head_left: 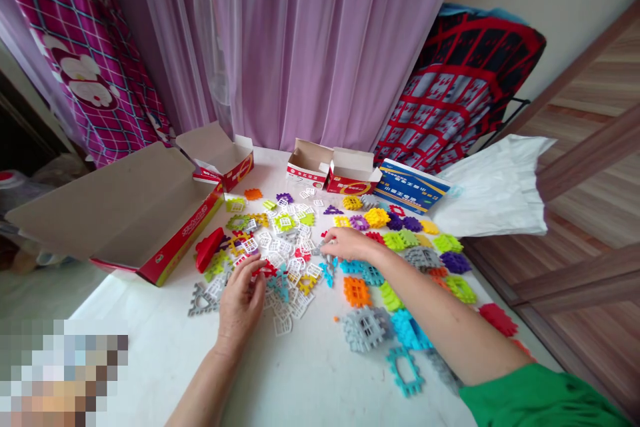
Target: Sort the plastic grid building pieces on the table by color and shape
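Observation:
A mixed pile of white plastic window pieces (pixel 280 247) and coloured interlocking blocks covers the middle of the table. My left hand (pixel 243 297) rests at the pile's near left side, its fingers bent and thumb apart, beside a red block (pixel 269 269). Under its wrist side lies a grey block with a triangular opening (pixel 203 301). My right hand (pixel 350 243) reaches over the pile's right edge, fingertips closed on a small grey block (pixel 329 250), partly hidden by the fingers. Just below it lies a light blue block (pixel 327 273).
Stacks of blocks by colour stand along the right, including grey (pixel 364 330), orange (pixel 357 291) and yellow (pixel 377 217). A large open red box (pixel 185 233) is on the left, with smaller boxes (pixel 353 173) behind. A blue box (pixel 414 185) and white bag (pixel 495 190) lie back right.

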The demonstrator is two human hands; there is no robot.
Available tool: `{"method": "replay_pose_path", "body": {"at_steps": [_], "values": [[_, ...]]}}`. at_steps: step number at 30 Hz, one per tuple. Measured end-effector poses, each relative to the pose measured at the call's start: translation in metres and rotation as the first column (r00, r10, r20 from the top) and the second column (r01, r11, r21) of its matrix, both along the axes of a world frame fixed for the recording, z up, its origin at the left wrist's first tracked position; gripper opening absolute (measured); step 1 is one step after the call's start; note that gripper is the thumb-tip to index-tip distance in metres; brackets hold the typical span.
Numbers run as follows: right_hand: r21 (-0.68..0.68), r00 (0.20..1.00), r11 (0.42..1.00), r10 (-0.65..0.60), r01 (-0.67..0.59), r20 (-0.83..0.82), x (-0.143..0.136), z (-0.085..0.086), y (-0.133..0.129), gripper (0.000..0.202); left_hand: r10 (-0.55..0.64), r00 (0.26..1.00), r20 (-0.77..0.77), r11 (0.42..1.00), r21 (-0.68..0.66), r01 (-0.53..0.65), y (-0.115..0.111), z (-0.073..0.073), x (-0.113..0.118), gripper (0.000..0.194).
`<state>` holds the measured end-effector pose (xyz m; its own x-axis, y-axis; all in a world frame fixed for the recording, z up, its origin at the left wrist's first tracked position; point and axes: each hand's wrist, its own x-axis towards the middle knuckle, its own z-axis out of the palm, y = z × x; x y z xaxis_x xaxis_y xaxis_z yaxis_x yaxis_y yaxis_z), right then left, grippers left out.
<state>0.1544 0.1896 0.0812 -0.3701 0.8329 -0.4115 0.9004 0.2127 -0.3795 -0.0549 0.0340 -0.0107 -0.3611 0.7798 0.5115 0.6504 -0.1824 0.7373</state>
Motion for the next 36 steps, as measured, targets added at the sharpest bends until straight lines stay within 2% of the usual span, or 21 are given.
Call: {"method": "replay_pose_path", "body": {"at_steps": [4,7,11,14,20,28,32,34,36], "values": [[0.165,0.977,0.979,0.089,-0.122,0.192,-0.003,0.003,-0.019,0.026,-0.025,1.000,0.001,1.000,-0.004,0.025,-0.001,0.000,0.000,0.020],[0.191,0.951,0.970,0.090,-0.151,0.295,-0.008,0.002,-0.026,0.028,-0.031,1.000,0.006,0.999,-0.029,0.031,-0.002,0.001,0.000,0.019],[0.189,0.942,0.969,0.090,-0.158,0.323,-0.009,0.000,-0.025,0.029,-0.020,1.000,0.010,1.000,-0.016,0.020,-0.002,0.002,-0.001,0.019],[0.250,0.962,0.962,0.040,-0.111,0.272,-0.006,0.001,-0.009,0.033,-0.013,1.000,0.010,1.000,-0.013,0.013,-0.002,0.003,-0.001,0.019],[0.377,0.969,0.926,-0.101,0.010,0.224,-0.013,-0.001,0.044,0.042,-0.014,0.999,0.029,0.999,-0.034,0.015,-0.002,0.005,0.000,0.020],[0.387,0.961,0.922,-0.129,0.026,0.243,-0.033,-0.013,0.091,0.043,0.009,1.000,-0.026,1.000,0.003,-0.009,-0.001,0.005,-0.001,0.019],[0.343,0.957,0.939,-0.063,-0.040,0.284,-0.036,-0.023,0.098,0.039,0.006,1.000,-0.023,1.000,-0.004,-0.007,-0.001,0.005,-0.001,0.019],[0.335,0.949,0.940,-0.047,-0.063,0.310,-0.038,-0.025,0.093,0.038,0.007,1.000,-0.013,1.000,-0.009,-0.007,-0.001,0.005,-0.001,0.019],[0.383,0.947,0.921,-0.061,-0.068,0.316,-0.040,-0.024,0.082,0.037,0.008,1.000,-0.004,1.000,-0.020,-0.008,-0.001,0.004,-0.001,0.019]]}}
